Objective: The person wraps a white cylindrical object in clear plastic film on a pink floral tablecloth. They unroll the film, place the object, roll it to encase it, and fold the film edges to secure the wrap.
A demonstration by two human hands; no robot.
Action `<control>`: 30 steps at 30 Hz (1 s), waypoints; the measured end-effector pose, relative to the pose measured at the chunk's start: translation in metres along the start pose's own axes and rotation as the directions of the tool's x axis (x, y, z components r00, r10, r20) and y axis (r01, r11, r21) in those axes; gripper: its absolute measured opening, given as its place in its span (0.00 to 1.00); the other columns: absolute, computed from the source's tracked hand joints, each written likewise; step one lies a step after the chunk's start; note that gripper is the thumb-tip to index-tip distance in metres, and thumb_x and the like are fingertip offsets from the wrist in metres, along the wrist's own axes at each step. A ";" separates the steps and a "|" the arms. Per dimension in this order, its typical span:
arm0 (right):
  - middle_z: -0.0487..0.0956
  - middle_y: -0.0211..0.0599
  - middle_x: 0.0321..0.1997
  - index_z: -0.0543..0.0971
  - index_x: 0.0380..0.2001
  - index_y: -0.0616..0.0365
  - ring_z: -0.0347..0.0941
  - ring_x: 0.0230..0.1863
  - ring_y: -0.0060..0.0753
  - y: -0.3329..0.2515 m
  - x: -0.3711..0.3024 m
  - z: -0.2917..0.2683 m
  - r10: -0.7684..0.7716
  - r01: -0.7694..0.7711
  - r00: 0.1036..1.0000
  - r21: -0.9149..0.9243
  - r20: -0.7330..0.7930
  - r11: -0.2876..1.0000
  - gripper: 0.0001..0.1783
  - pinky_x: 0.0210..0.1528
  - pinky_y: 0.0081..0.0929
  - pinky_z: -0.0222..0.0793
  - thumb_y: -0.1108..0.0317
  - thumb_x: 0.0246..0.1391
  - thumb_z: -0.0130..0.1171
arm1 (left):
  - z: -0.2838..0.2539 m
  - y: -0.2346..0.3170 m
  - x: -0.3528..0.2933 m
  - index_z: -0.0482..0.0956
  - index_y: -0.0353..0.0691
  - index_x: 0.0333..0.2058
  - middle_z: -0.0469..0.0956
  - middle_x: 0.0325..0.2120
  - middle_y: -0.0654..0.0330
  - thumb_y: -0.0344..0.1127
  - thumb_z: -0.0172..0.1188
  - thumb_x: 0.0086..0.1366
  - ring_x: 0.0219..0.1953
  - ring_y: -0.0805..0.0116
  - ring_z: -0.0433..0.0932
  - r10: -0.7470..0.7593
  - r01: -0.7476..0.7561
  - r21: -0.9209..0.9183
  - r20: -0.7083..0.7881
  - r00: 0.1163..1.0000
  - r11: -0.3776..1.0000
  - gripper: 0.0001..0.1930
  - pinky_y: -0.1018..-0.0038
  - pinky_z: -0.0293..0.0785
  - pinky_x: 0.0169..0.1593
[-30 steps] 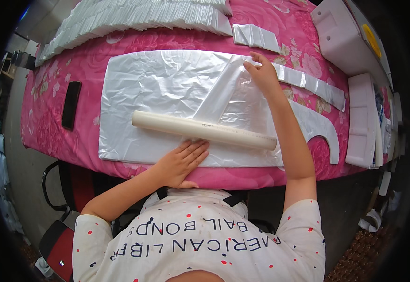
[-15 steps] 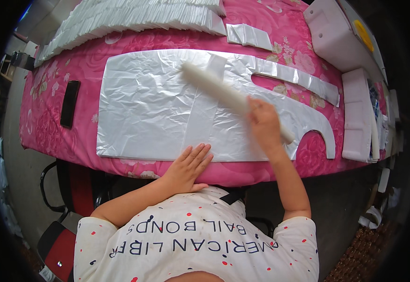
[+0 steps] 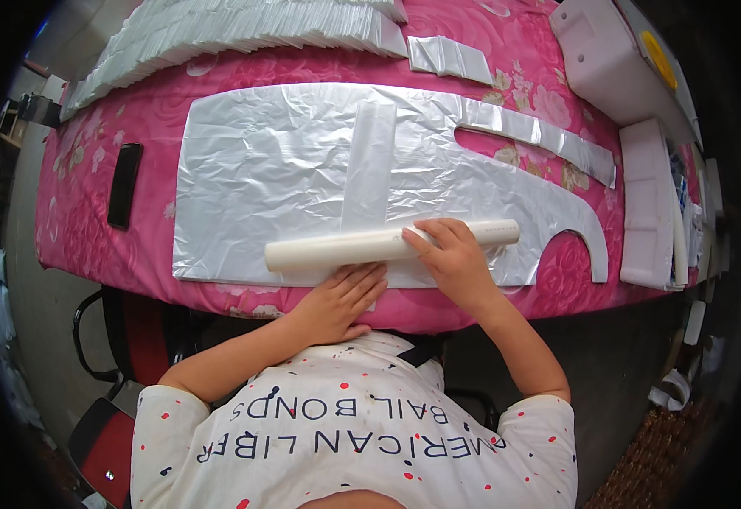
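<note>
Across the table lies a thin, shiny white plastic sheet [image 3: 252,178], creased, with two curved cut-outs and narrow strips at its right end. A narrower plastic band [image 3: 369,161] runs over its middle. My right hand [image 3: 451,259] is closed on a white plastic pipe [image 3: 328,248], thumb and fingers around its right half. The pipe lies nearly level along the sheet's near part, over the band's near portion. My left hand [image 3: 345,295] rests flat at the sheet's near edge, fingers stretched out, fingertips just under the pipe's near side.
Long rows of folded white plastic packets [image 3: 243,38] stand at the back, with a few folded pieces [image 3: 449,59] beside them. A dark phone [image 3: 124,187] lies at left. White foam boxes [image 3: 645,204] line the right side of the pink flowered tablecloth [image 3: 73,212]. Chairs [image 3: 137,335] stand lower left.
The pipe has come toward me and turned from a steep slant to nearly level. My right hand has moved slightly left and nearer. My left hand stays almost in place.
</note>
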State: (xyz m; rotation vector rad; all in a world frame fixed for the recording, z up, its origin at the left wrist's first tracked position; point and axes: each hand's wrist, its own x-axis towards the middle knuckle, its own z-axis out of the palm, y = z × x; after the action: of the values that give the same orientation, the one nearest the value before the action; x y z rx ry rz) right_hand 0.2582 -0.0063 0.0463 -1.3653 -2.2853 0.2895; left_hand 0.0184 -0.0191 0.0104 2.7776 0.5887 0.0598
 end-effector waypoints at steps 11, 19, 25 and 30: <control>0.75 0.39 0.45 0.76 0.45 0.50 0.67 0.48 0.44 0.085 0.120 0.030 -0.021 0.020 0.987 -0.008 -0.158 1.000 0.24 0.52 0.35 0.62 0.77 0.40 0.56 | 0.011 0.006 -0.003 0.59 0.36 0.58 0.54 0.61 0.51 0.54 0.46 0.61 0.65 0.57 0.50 0.032 -0.030 0.057 -0.045 0.998 0.998 0.33 0.60 0.40 0.65; 0.69 0.44 0.54 0.73 0.49 0.52 0.63 0.56 0.48 0.060 0.113 0.029 -0.145 0.135 0.972 -0.067 -0.187 0.989 0.30 0.59 0.36 0.58 0.81 0.36 0.55 | -0.001 -0.019 -0.022 0.72 0.35 0.44 0.70 0.45 0.56 0.38 0.59 0.52 0.50 0.62 0.68 0.016 -0.066 -0.185 -0.262 0.965 0.981 0.21 0.64 0.63 0.57; 0.69 0.41 0.53 0.72 0.47 0.57 0.63 0.56 0.46 -0.002 0.039 0.034 -0.268 0.202 0.928 0.255 0.259 0.946 0.31 0.58 0.35 0.61 0.80 0.31 0.58 | -0.009 -0.025 -0.017 0.75 0.38 0.32 0.75 0.36 0.62 0.34 0.58 0.53 0.43 0.66 0.73 0.126 -0.162 -0.077 -0.349 0.929 0.984 0.09 0.67 0.66 0.54; 0.72 0.38 0.50 0.74 0.45 0.58 0.67 0.52 0.43 -0.012 0.028 0.039 -0.118 0.095 0.986 0.188 0.114 0.978 0.28 0.52 0.32 0.67 0.81 0.33 0.56 | -0.018 -0.034 -0.018 0.74 0.38 0.37 0.74 0.44 0.58 0.42 0.60 0.53 0.46 0.62 0.73 -0.018 -0.211 -0.463 -0.442 0.897 0.861 0.17 0.64 0.64 0.55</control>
State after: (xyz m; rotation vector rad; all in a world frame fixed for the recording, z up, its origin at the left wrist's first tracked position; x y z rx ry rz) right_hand 0.2189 0.0141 0.0247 -1.1582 -2.3576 0.5478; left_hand -0.0132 0.0088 0.0177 2.2721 0.4431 0.7635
